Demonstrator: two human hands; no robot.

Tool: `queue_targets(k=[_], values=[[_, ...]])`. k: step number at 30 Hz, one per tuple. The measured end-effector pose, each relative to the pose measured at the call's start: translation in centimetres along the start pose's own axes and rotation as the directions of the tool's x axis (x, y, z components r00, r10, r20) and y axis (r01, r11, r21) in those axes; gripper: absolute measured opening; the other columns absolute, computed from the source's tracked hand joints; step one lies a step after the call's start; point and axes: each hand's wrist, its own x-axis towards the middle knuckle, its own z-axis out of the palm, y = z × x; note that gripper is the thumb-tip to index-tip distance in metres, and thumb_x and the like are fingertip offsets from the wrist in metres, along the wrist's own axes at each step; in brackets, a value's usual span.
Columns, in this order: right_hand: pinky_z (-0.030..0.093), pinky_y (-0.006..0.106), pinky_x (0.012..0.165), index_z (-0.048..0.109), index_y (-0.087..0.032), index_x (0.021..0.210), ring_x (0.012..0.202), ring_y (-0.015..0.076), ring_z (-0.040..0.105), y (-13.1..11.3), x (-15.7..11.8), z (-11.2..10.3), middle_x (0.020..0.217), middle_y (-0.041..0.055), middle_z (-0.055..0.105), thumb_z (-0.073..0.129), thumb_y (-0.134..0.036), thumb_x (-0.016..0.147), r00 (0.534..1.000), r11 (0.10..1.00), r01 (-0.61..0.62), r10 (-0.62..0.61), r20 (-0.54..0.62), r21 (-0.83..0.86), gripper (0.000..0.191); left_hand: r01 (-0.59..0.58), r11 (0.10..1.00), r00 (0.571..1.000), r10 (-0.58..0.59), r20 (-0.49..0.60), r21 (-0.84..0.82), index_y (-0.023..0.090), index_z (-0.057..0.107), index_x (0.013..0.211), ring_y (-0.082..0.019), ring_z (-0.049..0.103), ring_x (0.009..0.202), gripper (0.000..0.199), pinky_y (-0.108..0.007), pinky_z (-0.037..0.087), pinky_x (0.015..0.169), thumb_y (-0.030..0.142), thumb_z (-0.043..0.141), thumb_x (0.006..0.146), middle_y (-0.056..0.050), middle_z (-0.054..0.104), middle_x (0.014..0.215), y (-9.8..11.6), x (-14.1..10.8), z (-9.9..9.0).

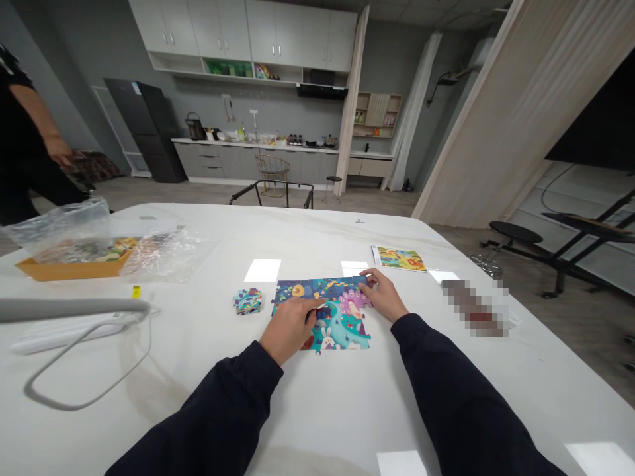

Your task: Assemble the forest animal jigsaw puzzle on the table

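A partly assembled jigsaw puzzle point(331, 316) with a colourful cartoon scene, including a white rabbit and a peacock-like bird, lies on the white marble-look table point(198, 370). My left hand point(288, 328) rests on its lower left part, with the fingers stretched across the pieces. My right hand point(381, 295) is at the upper right edge, its fingertips gripping a blue piece point(358, 281). To the left of the puzzle sits a small stack of loose pieces point(247, 301). A printed picture card point(401, 260) lies beyond my right hand.
At the far left, an orange box point(74, 269) sits under clear plastic bags point(166, 256). A grey cable point(74, 309) crosses the table's left side. A blurred object point(473, 308) lies at the right. A person point(30, 132) stands beyond the table's far left corner.
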Motion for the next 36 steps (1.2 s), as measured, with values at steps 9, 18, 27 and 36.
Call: queue_targets(k=[9,18,27,36], values=[[0.048,0.032,0.069,0.070,-0.020,0.107,0.069,0.0189,0.062,-1.0,0.3,1.3,0.081,0.0022,0.069,0.069,-0.037,0.074,0.989,0.994,-0.105,0.105,-0.101,0.005,0.037,-0.055,0.995,0.998,0.057,-0.023,0.087,0.029,0.072,0.128,-0.024,0.072,0.097,0.037,-0.033,0.056,0.086,0.017,0.055,0.097,-0.006,0.077,0.103,1.6,0.3,0.8],[0.049,0.032,0.062,0.061,-0.022,0.106,0.059,0.0193,0.063,-0.9,0.1,1.7,0.070,-0.0006,0.070,0.063,-0.036,0.081,0.988,0.986,-0.127,0.136,-0.075,0.105,0.029,-0.056,0.997,0.998,0.057,-0.017,0.047,0.025,0.068,0.125,-0.023,0.072,0.096,0.032,-0.032,0.055,0.084,0.018,0.050,0.100,-0.007,0.075,0.101,1.6,0.4,0.7],[0.057,0.037,0.080,0.070,-0.018,0.111,0.084,0.0224,0.072,0.0,0.4,2.1,0.093,0.0077,0.077,0.067,-0.034,0.076,0.987,0.971,-0.106,0.128,-0.095,0.213,0.038,-0.186,0.982,0.977,0.183,0.112,0.017,0.016,0.050,0.119,-0.023,0.069,0.095,0.029,-0.034,0.054,0.082,0.002,0.040,0.096,-0.011,0.068,0.107,3.1,5.1,4.3],[0.056,0.033,0.060,0.075,-0.017,0.098,0.066,0.0227,0.071,0.9,0.3,1.9,0.077,0.0082,0.078,0.070,-0.033,0.073,0.961,0.932,-0.215,0.256,-0.109,0.293,0.030,-0.269,0.961,0.951,0.256,0.172,0.056,0.016,0.051,0.115,-0.026,0.065,0.109,0.029,-0.037,0.052,0.092,-0.001,0.040,0.095,-0.015,0.067,0.112,3.3,5.1,4.8]])
